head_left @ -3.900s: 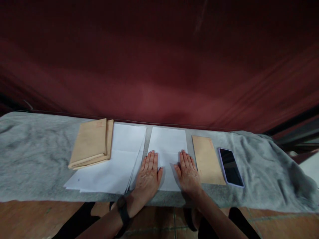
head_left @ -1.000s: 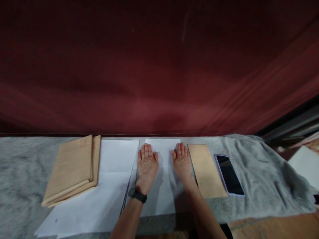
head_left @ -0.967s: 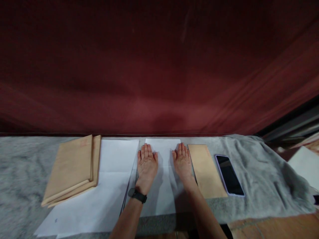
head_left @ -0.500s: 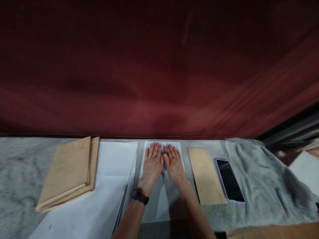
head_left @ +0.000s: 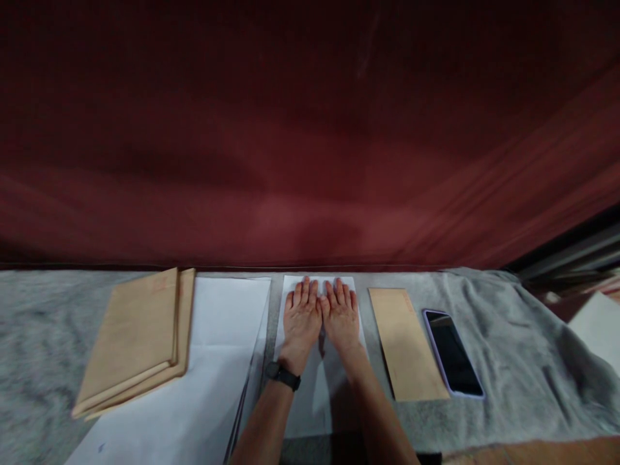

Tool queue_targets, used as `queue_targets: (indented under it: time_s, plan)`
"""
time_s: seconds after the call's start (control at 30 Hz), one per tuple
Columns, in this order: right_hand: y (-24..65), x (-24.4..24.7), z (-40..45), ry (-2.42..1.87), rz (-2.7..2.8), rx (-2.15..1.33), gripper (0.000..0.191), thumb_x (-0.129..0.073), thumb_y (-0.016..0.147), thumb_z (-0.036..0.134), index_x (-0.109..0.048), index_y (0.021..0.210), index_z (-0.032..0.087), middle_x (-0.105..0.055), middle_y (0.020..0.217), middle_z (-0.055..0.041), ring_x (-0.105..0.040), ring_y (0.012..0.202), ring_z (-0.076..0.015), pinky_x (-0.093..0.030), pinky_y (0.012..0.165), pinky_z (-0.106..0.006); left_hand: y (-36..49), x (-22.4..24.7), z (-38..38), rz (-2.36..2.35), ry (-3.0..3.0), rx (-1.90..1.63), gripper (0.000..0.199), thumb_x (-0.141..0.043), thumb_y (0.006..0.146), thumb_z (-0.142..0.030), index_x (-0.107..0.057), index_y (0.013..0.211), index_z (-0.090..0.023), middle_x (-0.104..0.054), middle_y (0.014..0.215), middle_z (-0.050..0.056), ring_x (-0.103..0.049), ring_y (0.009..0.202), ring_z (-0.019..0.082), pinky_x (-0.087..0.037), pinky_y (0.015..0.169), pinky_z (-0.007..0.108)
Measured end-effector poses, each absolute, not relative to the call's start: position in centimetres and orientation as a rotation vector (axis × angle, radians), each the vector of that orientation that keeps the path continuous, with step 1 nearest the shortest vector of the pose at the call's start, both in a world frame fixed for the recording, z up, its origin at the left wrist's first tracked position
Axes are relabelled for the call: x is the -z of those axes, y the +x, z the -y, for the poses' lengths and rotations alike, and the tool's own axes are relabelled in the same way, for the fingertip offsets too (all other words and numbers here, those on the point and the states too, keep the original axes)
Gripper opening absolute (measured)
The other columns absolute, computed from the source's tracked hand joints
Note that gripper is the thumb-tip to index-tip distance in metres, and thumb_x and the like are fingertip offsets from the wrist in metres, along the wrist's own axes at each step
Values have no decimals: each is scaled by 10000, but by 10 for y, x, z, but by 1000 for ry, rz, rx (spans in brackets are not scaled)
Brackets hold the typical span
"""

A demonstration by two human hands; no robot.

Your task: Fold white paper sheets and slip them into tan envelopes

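A white sheet of paper (head_left: 305, 413) lies flat on the grey cloth in front of me. My left hand (head_left: 302, 318) rests palm down on its upper part, fingers stretched out, with a dark watch (head_left: 283, 374) on the wrist. Beside it my right hand (head_left: 340, 320) lies flat on the same sheet, fingers slightly spread, the two thumbs close together. Neither hand grips anything. Right of the sheet is a single brown envelope (head_left: 407, 345), apart from my right hand.
To the left, brown envelopes (head_left: 130, 332) lie stacked partly over larger white papers (head_left: 208, 381). A phone with a purple case (head_left: 453, 352) lies right of the single envelope. Grey cloth (head_left: 513, 349) covers the surface, and a dark red curtain (head_left: 310, 161) hangs behind.
Both hands stay flat on the sheet; the right hand has turned a little more upright and its fingers sit slightly farther right. The whole view has shifted slightly.
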State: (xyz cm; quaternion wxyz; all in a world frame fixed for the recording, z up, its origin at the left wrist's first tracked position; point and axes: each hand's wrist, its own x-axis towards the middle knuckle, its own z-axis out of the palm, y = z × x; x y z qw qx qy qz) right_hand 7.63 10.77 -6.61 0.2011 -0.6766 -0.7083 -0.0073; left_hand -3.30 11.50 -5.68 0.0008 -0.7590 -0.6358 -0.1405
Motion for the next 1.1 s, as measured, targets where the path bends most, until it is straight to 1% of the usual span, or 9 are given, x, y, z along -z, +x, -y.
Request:
queue_targets:
  time_s: [0.13,0.33,0.47,0.6,0.7,0.8,0.9,1.0,1.1]
  plan:
    - [84,68,-108,-1914,1955,19,495,-327,1071,312,-495,1502,135,-383,1608,-197,-343,1503,-349,-288,1176,-610,-35,60,-115,2051,-2295,474,543,-333,1004,-230,-435,1517,-82,-385,1616,159,-387,1478,328,-322,1195,526]
    - [95,76,-108,-1969,1918,89,542,-328,1074,339,-437,1524,58,-354,1611,-244,-380,1481,-346,-326,1175,-543,-41,62,-117,2157,-2196,532,564,-352,1002,-249,-413,1513,-18,-407,1591,209,-344,1510,292,-256,1243,490]
    - [99,80,-105,-1997,1878,115,589,-294,1077,378,-404,1531,18,-380,1597,-246,-383,1480,-329,-321,1188,-518,-47,63,-116,2241,-2083,544,578,-365,996,-258,-420,1495,29,-414,1571,249,-372,1495,306,-271,1240,481]
    - [103,81,-99,-2010,1863,112,652,-286,1075,406,-372,1523,-61,-384,1577,-288,-363,1487,-350,-317,1199,-512,-53,64,-113,2242,-2033,589,578,-352,994,-247,-432,1475,64,-426,1553,276,-392,1481,323,-289,1236,470]
    - [106,80,-96,-2001,1860,82,663,-308,1072,414,-363,1525,-68,-368,1586,-287,-351,1492,-358,-319,1201,-516,-58,63,-110,2224,-2043,621,569,-340,993,-226,-445,1452,94,-437,1529,310,-397,1474,349,-317,1221,496]
    - [105,77,-90,-1980,1843,45,635,-314,1073,387,-355,1535,-46,-348,1602,-273,-334,1503,-350,-299,1210,-537,-60,61,-104,2162,-2083,670,565,-353,987,-218,-432,1479,49,-426,1549,287,-346,1501,344,-321,1217,533]
    - [96,74,-79,-1887,1894,-2,593,-306,1077,361,-338,1561,20,-332,1626,-227,-282,1532,-316,-276,1221,-559,-54,63,-90,2034,-2210,651,566,-375,988,-216,-405,1516,-16,-381,1597,235,-274,1532,331,-289,1234,554]
    - [85,72,-62,-1760,2002,-79,538,-303,1075,309,-366,1563,91,-350,1636,-167,-247,1550,-257,-269,1239,-523,-47,69,-69,1935,-2336,579,548,-358,986,-173,-421,1516,-49,-370,1615,198,-266,1536,316,-294,1240,525]
    - [81,73,-45,-1695,2069,-109,505,-312,1068,254,-414,1542,112,-401,1618,-139,-275,1541,-225,-249,1256,-483,-44,76,-49,1877,-2399,533,552,-338,972,-128,-434,1511,-58,-399,1603,191,-277,1532,316,-292,1240,520]
